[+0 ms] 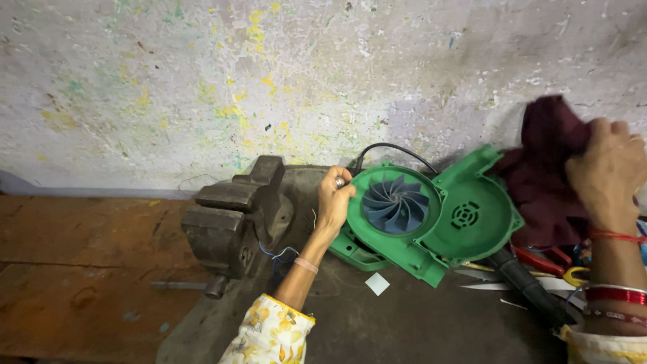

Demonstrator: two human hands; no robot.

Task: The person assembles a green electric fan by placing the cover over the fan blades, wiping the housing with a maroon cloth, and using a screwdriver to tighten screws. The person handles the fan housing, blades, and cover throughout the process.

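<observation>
An opened green blower housing (465,222) lies on the dark bench with its blue fan wheel (394,204) showing. My left hand (333,202) grips the housing's left rim, a ring on one finger. My right hand (606,175), with red bangles on the wrist, is shut on a dark maroon cloth (542,168) and holds it against the housing's right half. A black cable (391,148) runs from the top of the housing.
A heavy metal vise (236,216) stands left of the blower, with thin blue wires (276,255) beside it. Red-handled pliers (539,259), scissors (499,276) and a black nozzle (532,290) lie at the right. A paint-spattered wall rises behind the bench.
</observation>
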